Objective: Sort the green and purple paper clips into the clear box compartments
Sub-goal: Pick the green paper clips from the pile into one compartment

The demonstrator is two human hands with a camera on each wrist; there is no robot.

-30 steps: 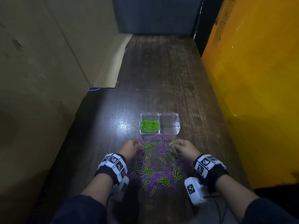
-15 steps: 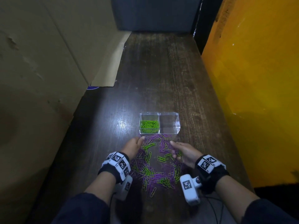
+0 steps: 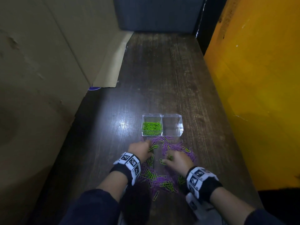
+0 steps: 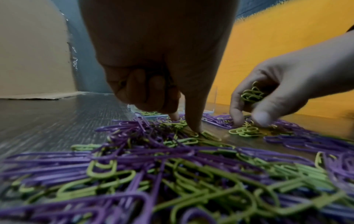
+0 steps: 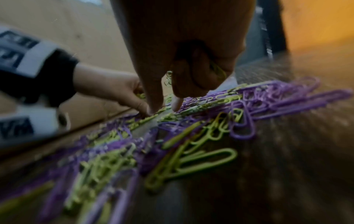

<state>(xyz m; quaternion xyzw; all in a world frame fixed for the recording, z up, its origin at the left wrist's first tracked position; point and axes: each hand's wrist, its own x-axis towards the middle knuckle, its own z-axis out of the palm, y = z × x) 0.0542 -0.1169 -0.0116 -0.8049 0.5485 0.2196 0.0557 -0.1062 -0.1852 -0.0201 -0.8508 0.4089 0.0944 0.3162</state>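
A clear two-compartment box [image 3: 162,135] stands on the dark wooden table [image 3: 162,78]. Its left compartment holds green paper clips [image 3: 151,126]; its right compartment [image 3: 172,125] looks empty. In front of it lies a mixed pile of purple clips [image 3: 162,178] and green clips [image 4: 245,131]. My left hand [image 3: 150,150] is at the pile's far left, its fingers curled, thumb and forefinger pinching a green clip [image 4: 208,134] on the table. My right hand [image 3: 165,159] is at the pile's middle; it holds a bunch of green clips [image 4: 250,94] in its curled fingers, fingertips [image 5: 153,109] down on the pile.
A tall cardboard sheet [image 3: 48,62] lines the table's left side, with a flap [image 3: 112,69] lying on the table. A yellow wall [image 3: 259,95] runs along the right edge. A blue-grey panel [image 3: 155,13] closes the far end. Bare wood stretches beyond the box.
My right hand has moved left and nearer to me across the pile. My left hand has shifted a little to the right, so the hands are closer together.
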